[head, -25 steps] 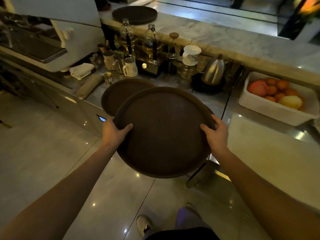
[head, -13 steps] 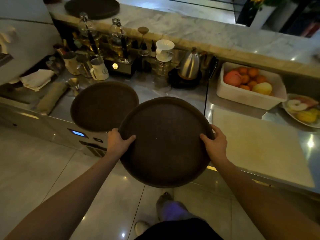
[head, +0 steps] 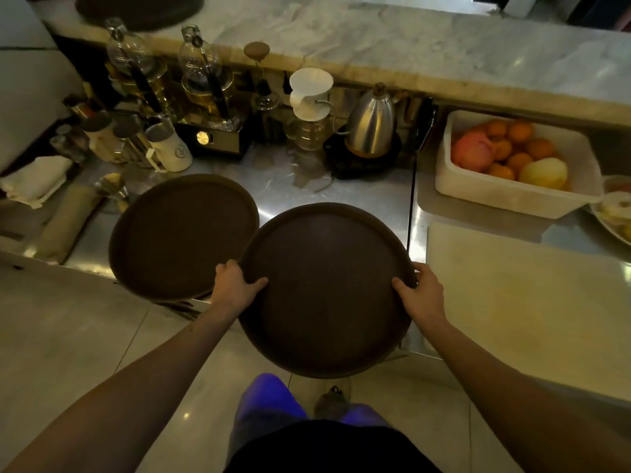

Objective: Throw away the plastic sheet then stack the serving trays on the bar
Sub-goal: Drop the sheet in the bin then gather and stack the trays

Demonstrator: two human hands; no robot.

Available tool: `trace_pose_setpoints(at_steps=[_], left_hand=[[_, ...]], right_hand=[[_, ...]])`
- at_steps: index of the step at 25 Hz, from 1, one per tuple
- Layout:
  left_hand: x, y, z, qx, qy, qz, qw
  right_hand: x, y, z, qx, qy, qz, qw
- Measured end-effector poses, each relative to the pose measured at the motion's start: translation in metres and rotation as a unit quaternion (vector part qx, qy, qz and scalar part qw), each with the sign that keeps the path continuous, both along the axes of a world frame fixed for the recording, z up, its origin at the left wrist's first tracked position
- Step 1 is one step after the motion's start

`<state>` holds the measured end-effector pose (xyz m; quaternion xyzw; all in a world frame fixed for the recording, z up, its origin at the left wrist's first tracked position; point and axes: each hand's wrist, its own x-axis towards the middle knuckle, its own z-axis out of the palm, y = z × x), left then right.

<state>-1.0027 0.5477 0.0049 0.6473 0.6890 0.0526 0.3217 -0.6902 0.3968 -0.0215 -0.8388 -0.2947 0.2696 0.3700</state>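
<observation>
Sliding right off the second tray (head: 181, 233), now at its ten o'clock, the tray (head: 324, 288) stays pinched by left hand (head: 235, 288) and right hand (head: 421, 295), suggesting bar stacking comes next.

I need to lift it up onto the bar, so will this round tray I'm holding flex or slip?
The held tray looks rigid: gripped only at opposite rims by left hand and right hand, it shows no sag. Its matte surface probably grips well.
</observation>
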Motion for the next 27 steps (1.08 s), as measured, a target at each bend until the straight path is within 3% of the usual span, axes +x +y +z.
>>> trace_pose_setpoints(at_steps=[20,27], left_hand=[[0.028,0.07,-0.018,-0.067,0.042,-0.118,0.99],[0.031,0.067,-0.019,-0.072,0.046,-0.137,0.987]], right_hand=[[0.016,0.047,-0.009,-0.109,0.02,-0.014,0.994],[0.02,0.05,-0.014,-0.128,-0.021,-0.008,0.992]])
